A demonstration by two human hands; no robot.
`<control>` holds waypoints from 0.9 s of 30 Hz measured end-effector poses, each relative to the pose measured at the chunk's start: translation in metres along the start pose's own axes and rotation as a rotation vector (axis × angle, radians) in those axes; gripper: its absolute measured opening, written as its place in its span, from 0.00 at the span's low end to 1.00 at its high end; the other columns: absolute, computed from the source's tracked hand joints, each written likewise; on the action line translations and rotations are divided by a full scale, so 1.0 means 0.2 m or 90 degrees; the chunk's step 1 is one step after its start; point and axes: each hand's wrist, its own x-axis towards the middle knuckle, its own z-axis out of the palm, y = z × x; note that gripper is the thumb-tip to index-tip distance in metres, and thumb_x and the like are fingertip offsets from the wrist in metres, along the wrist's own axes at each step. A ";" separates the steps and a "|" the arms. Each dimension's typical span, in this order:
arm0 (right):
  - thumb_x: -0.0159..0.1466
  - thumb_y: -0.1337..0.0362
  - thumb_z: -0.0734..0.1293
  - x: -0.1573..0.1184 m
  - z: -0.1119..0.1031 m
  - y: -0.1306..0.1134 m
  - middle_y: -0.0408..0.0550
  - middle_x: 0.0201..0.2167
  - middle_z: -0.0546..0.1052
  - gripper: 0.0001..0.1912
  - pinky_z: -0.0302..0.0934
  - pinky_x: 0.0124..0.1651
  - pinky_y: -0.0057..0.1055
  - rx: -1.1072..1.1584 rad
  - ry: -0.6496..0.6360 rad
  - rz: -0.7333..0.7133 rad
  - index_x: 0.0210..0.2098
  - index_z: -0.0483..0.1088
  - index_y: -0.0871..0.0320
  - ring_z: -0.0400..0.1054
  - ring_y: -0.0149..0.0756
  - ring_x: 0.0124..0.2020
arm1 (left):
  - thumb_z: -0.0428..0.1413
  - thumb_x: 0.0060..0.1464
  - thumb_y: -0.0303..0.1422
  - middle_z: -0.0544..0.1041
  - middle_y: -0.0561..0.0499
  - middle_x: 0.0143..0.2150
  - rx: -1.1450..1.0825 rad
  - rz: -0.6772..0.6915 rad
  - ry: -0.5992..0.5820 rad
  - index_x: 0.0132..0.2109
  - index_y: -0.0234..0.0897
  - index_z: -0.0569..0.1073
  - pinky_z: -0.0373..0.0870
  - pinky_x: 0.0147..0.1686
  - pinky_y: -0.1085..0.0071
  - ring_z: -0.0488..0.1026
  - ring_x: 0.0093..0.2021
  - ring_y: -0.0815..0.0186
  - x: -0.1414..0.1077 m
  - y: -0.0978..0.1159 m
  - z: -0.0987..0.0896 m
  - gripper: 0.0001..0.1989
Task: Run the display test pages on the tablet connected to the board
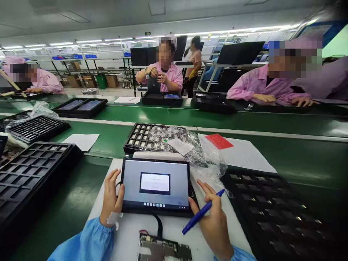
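A black tablet with a lit grey screen and a dialog box on it lies on a white mat in front of me. My left hand grips the tablet's left edge, thumb on the bezel, with white tape at the wrist. My right hand rests at the tablet's lower right corner and holds a blue pen between its fingers. A black flat cable runs from the tablet's lower edge to a bare circuit board near me.
Black compartment trays stand at left and right. Behind the tablet a tray of small parts lies partly under a plastic bag. White papers with a red card lie at right. Co-workers in pink sit across the green conveyor.
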 end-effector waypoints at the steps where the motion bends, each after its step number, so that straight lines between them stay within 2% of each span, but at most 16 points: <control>1: 0.65 0.61 0.64 0.00 0.00 0.00 0.61 0.52 0.73 0.15 0.62 0.51 0.52 -0.003 0.000 -0.015 0.32 0.50 0.50 0.60 0.50 0.60 | 0.43 0.64 0.35 0.63 0.43 0.58 0.001 0.003 0.000 0.61 0.42 0.59 0.64 0.54 0.55 0.62 0.58 0.54 0.00 0.00 0.00 0.19; 6: 0.66 0.66 0.62 -0.01 0.02 -0.02 0.59 0.49 0.75 0.12 0.65 0.49 0.49 0.001 -0.032 -0.087 0.32 0.51 0.51 0.66 0.48 0.55 | 0.43 0.63 0.32 0.60 0.42 0.58 0.042 0.077 -0.017 0.60 0.43 0.60 0.65 0.52 0.55 0.62 0.57 0.53 0.02 0.02 -0.03 0.19; 14: 0.66 0.65 0.61 0.00 0.00 -0.04 0.59 0.46 0.77 0.09 0.68 0.46 0.46 -0.017 -0.026 -0.100 0.32 0.53 0.52 0.70 0.47 0.51 | 0.47 0.60 0.28 0.51 0.37 0.63 0.167 0.283 -0.102 0.58 0.44 0.67 0.58 0.47 0.53 0.58 0.56 0.46 0.00 0.12 -0.04 0.20; 21: 0.66 0.65 0.61 0.00 0.01 -0.03 0.59 0.46 0.77 0.08 0.69 0.46 0.47 -0.021 -0.030 -0.086 0.33 0.54 0.52 0.71 0.46 0.50 | 0.46 0.62 0.32 0.51 0.38 0.63 0.218 0.334 -0.114 0.67 0.53 0.48 0.54 0.49 0.56 0.57 0.56 0.48 0.00 0.17 -0.02 0.29; 27: 0.66 0.65 0.61 0.00 -0.01 -0.03 0.57 0.46 0.77 0.07 0.70 0.46 0.44 -0.025 -0.019 -0.081 0.34 0.56 0.52 0.72 0.45 0.49 | 0.45 0.63 0.33 0.51 0.37 0.62 0.224 0.338 -0.127 0.68 0.53 0.46 0.53 0.49 0.56 0.57 0.56 0.48 0.00 0.16 -0.01 0.29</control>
